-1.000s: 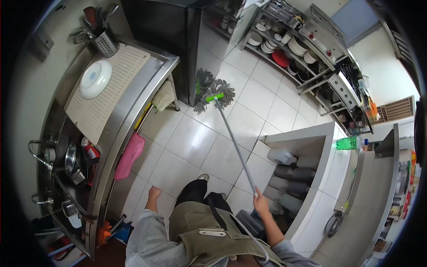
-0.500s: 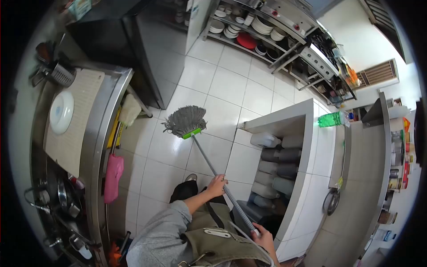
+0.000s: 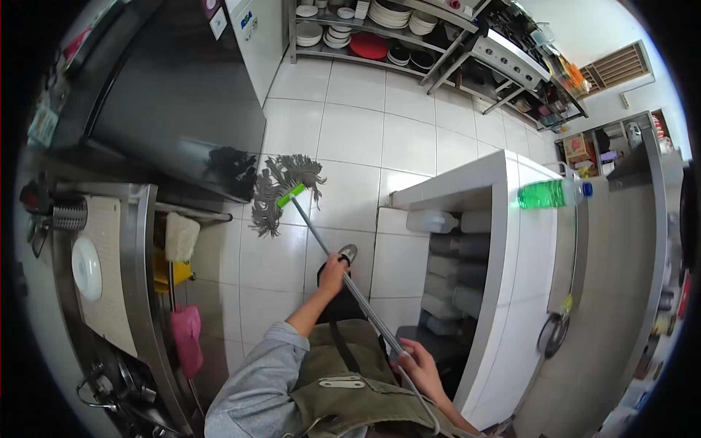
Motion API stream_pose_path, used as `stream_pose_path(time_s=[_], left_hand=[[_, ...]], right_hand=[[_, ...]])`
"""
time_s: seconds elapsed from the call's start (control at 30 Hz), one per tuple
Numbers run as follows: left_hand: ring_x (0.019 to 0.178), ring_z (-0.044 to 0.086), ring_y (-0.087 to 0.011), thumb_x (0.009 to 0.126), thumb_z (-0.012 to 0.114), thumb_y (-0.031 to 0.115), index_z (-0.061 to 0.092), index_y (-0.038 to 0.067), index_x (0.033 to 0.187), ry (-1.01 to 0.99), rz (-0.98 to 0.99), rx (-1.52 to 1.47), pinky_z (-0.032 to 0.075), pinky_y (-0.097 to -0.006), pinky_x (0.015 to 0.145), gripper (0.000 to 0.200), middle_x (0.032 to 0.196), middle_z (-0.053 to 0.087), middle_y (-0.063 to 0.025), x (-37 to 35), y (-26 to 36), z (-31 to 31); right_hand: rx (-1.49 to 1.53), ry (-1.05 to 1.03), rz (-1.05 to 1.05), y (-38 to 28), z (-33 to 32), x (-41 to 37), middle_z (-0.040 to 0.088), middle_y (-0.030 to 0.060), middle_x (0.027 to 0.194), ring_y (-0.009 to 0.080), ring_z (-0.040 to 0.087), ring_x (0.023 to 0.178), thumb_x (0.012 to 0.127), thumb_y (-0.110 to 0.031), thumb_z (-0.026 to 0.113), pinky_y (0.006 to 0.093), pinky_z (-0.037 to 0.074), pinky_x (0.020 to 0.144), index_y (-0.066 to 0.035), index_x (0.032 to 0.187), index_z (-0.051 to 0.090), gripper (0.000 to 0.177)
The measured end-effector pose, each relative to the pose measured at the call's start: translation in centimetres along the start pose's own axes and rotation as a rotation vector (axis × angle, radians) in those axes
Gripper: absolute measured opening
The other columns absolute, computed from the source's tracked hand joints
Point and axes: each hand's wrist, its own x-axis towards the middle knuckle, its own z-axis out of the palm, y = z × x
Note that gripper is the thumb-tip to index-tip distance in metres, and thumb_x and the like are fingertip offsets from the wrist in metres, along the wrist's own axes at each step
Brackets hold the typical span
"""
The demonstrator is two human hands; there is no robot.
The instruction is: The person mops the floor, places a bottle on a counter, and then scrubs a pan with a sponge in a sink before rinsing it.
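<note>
A mop with a grey string head (image 3: 276, 191) and a green clamp lies spread on the white tiled floor, close to the dark cabinet's bottom edge. Its metal handle (image 3: 371, 312) slants down toward my body. My left hand (image 3: 334, 275) wraps round the middle of the handle. Lower and to the right, my right hand (image 3: 419, 367) grips the handle near its upper end. A shoe (image 3: 348, 253) shows just beyond my left hand.
A dark glossy cabinet (image 3: 182, 95) stands at the upper left. Left is a steel counter (image 3: 139, 277) with a plate (image 3: 87, 269); a pink dustpan (image 3: 187, 339) hangs beside it. Right is a tiled counter (image 3: 511, 292) bearing a green bottle (image 3: 553, 194). Dish shelves (image 3: 365, 58) stand ahead.
The mop head has moved left toward the dark cabinet and its strands have spread out. My left hand has moved forward with the handle. The view has shifted, and a foot has come forward.
</note>
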Motion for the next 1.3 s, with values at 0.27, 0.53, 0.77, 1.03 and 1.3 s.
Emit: stream_pose_path(time_s=[0.27, 0.53, 0.77, 1.03, 1.3], left_hand=[[0.096, 0.05, -0.0315, 0.071, 0.066, 0.007, 0.054, 0.004, 0.072, 0.161, 0.097, -0.015, 0.027, -0.0472, 0.103, 0.013, 0.085, 0.053, -0.0145, 21.8, -3.5, -4.6], [0.086, 0.052, -0.0243, 0.07, 0.067, 0.011, 0.054, 0.008, 0.068, 0.158, 0.243, -0.055, 0.022, -0.0512, 0.104, 0.014, 0.072, 0.054, -0.007, 35.1, 3.5, 1.8], [0.08, 0.051, -0.0266, 0.07, 0.068, 0.019, 0.05, 0.008, 0.063, -0.16, 0.4, -0.211, 0.033, -0.0433, 0.096, 0.023, 0.066, 0.05, -0.0073, 39.1, 13.7, 8.9], [0.079, 0.049, -0.029, 0.063, 0.066, 0.016, 0.047, 0.009, 0.064, -0.316, 0.597, -0.267, 0.038, -0.0431, 0.081, 0.021, 0.071, 0.049, -0.0077, 37.6, 16.6, 15.7], [0.081, 0.05, -0.0302, 0.059, 0.06, 0.007, 0.05, 0.008, 0.065, -0.232, 0.465, -0.129, 0.033, -0.0481, 0.095, 0.011, 0.072, 0.051, -0.0086, 28.0, 13.6, 9.4]], right_hand=[[0.352, -0.105, -0.716, -10.5, 0.3, 16.5, 0.057, 0.0119, 0.073, 0.0273, 0.055, 0.081, 0.08, -0.014, 0.046, 0.0409, 0.03, 0.095, 0.002, 0.066, 0.058, 0.024], [0.532, 0.107, -0.972, -20.1, -7.7, 23.2, 0.027, 0.0024, 0.047, 0.0172, 0.032, 0.053, 0.079, -0.021, 0.038, 0.0369, 0.033, 0.074, -0.01, 0.047, 0.024, 0.037], [0.397, 0.484, -1.011, -21.1, -10.8, 18.8, 0.026, 0.0003, 0.046, 0.0144, 0.031, 0.052, 0.079, -0.023, 0.037, 0.0347, 0.032, 0.071, -0.014, 0.049, 0.023, 0.035], [0.299, 0.629, -1.344, -21.2, -8.4, 18.5, 0.026, -0.0019, 0.039, 0.0078, 0.023, 0.035, 0.084, -0.017, 0.041, 0.025, 0.028, 0.045, -0.012, 0.056, 0.029, 0.031], [0.247, 0.454, -1.283, -14.9, -5.8, 12.8, 0.033, -0.0026, 0.036, 0.0075, 0.033, 0.031, 0.086, -0.015, 0.043, 0.024, 0.034, 0.042, -0.012, 0.057, 0.031, 0.031]])
